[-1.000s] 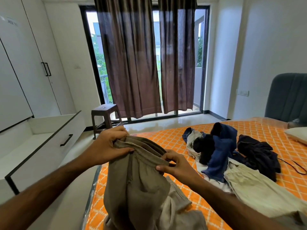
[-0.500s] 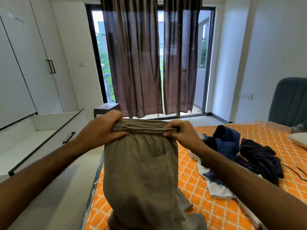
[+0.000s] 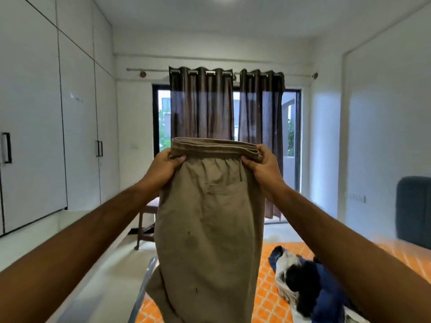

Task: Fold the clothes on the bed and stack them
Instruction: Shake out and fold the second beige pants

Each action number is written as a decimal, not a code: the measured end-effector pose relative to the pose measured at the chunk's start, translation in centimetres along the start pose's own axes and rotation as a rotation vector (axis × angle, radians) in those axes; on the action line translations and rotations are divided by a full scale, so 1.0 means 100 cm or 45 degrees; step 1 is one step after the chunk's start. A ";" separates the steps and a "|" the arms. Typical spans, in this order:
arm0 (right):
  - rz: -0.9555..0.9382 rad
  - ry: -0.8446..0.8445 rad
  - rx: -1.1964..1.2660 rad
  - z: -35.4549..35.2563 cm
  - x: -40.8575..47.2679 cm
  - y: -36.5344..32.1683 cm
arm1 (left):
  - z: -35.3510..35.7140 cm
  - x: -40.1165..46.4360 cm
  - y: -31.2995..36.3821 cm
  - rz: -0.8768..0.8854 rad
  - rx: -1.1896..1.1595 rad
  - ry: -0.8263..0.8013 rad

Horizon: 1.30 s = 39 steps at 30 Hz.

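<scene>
We have raised the khaki trousers (image 3: 210, 220) from a bunched bundle to full hang above the bed (image 3: 268, 297) near its left edge; our left hand (image 3: 163, 167) and right hand (image 3: 264, 165) each pinch a waistband end; folding looks ready to begin; the unfolded pile (image 3: 307, 283) waits.

The legs of the khaki cotton trousers (image 3: 210, 229) are chopped off by the bottom edge at 6 o'clock, so their length can't be made out. A brown plastic stool (image 3: 145, 220) is mostly blocked by them at 9 o'clock. The heap of blue, white and black clothes (image 3: 310, 283) at 4 o'clock is partly covered by a forearm. The orange patterned bedsheet (image 3: 268, 299) is smeared with blur toward 3 o'clock.
</scene>
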State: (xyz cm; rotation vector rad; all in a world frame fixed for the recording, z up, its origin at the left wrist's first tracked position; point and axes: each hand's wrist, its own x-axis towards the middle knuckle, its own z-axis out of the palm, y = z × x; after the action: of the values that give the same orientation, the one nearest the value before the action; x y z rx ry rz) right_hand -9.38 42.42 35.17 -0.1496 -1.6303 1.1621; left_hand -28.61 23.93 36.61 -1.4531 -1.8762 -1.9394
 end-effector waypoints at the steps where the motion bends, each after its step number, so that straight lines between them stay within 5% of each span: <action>1: -0.074 -0.010 -0.051 -0.001 0.008 -0.015 | 0.000 0.007 0.013 0.020 -0.027 0.025; 12: -0.568 0.086 -0.039 -0.012 0.070 -0.225 | -0.039 0.038 0.219 0.477 -0.208 -0.011; 18: -0.532 0.014 0.109 -0.016 0.066 -0.311 | -0.070 0.038 0.308 0.438 -0.332 -0.104; 24: -0.337 0.096 -0.085 -0.003 0.065 -0.343 | -0.078 0.051 0.330 0.343 -0.340 -0.003; 29: -0.127 0.057 0.015 0.003 0.065 -0.280 | -0.076 0.065 0.267 0.096 -0.189 -0.099; 39: 0.394 -0.316 0.059 -0.022 -0.016 0.013 | -0.009 -0.024 0.011 -0.273 -0.127 -0.354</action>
State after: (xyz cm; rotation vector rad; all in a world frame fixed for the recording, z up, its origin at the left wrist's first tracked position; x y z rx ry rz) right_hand -7.52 43.50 33.00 -0.2427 -1.8400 1.5010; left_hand -27.13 21.72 36.04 -1.6906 -2.1599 -2.0386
